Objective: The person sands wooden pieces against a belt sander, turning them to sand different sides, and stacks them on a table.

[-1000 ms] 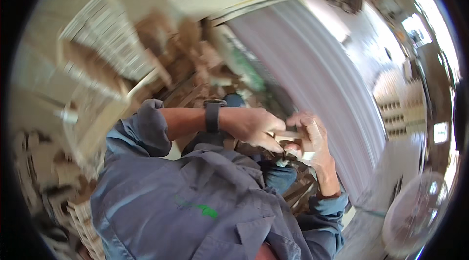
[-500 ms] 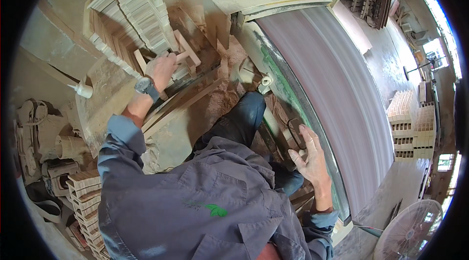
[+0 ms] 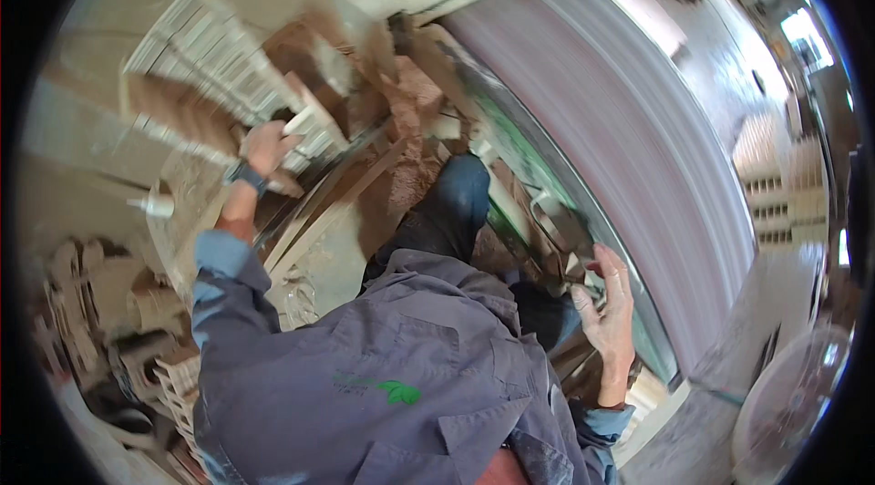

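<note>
My left hand (image 3: 267, 148), blurred by motion, is closed around a small wooden piece (image 3: 298, 121) at the near side of a stack of pale wooden parts (image 3: 200, 56). The piece's full shape is hard to make out. To the right, a wide greyish-mauve sanding belt (image 3: 602, 129), streaked as if running, curves across its machine. My right hand (image 3: 609, 316) hovers by the belt's near edge, thumb and fingers apart, with nothing in it.
Sawdust (image 3: 415, 98) lies between stack and sander. A white bottle (image 3: 157, 204) stands left of my left arm. More wooden parts are piled at lower left and in a stack (image 3: 779, 180) far right. A fan (image 3: 793, 403) stands at lower right.
My left hand has moved left and slightly nearer with the wooden piece. My right hand has shifted slightly right and nearer, still open. The whole view has tilted and blurred.
</note>
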Demonstrator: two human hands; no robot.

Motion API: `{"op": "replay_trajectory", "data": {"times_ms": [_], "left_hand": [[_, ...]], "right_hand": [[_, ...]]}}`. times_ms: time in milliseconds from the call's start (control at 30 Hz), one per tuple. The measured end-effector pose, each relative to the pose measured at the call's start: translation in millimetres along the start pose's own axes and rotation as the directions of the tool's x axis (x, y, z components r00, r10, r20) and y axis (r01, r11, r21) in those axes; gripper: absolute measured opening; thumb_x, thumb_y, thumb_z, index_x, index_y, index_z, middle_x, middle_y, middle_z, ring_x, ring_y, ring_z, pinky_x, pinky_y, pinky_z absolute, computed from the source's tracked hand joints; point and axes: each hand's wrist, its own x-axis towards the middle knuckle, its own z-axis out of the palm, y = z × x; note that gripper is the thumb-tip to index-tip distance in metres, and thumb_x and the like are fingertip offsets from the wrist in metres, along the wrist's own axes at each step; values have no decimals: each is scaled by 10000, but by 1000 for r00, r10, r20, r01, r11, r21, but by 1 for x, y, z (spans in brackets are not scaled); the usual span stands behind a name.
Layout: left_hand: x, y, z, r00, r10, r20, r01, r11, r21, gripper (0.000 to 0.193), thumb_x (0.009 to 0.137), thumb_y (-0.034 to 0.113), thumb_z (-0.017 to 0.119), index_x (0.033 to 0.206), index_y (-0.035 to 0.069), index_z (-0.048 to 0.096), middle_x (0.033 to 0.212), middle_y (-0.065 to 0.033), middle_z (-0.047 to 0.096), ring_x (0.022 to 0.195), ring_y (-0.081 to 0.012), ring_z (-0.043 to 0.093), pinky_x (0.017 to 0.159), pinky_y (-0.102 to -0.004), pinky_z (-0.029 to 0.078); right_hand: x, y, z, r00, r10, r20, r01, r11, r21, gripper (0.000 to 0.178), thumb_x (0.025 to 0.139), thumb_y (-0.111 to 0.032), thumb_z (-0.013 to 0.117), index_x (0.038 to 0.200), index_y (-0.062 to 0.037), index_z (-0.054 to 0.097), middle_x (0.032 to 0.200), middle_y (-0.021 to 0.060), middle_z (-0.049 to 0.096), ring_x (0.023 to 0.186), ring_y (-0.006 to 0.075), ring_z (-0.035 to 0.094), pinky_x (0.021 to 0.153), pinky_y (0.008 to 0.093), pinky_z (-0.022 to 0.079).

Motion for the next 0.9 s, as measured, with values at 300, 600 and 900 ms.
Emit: {"op": "replay_trajectory", "data": {"times_ms": [300,600,900], "left_hand": [[-11,8,-33,990,-40,136,-10,937,350,632,848,603,599,1093,21,627,895,-238,687,843,-409,663,702,-488,527],[-25,271,12,741,570,355,-588,806,-69,474,928,387,606,1156,-28,624,956,-213,690,887,-368,660,795,-428,494],[-41,359,24,484,811,328,-765,574,-291,471,923,364,631,1178,-31,615,925,-181,680,821,-321,643,757,-414,474]], "right_hand": [[-91,24,-52,785,249,-567,-213,968,131,549,841,-76,703,1352,-21,509,1268,148,550,997,223,613,905,343,489],[-344,45,-22,-353,209,-912,-551,742,383,436,985,-212,590,1349,7,490,1196,71,580,1069,155,552,934,296,447],[-406,84,197,-588,486,-646,-381,538,752,451,1046,-340,413,1345,-15,501,1291,146,545,1167,250,538,1009,386,418]]}}
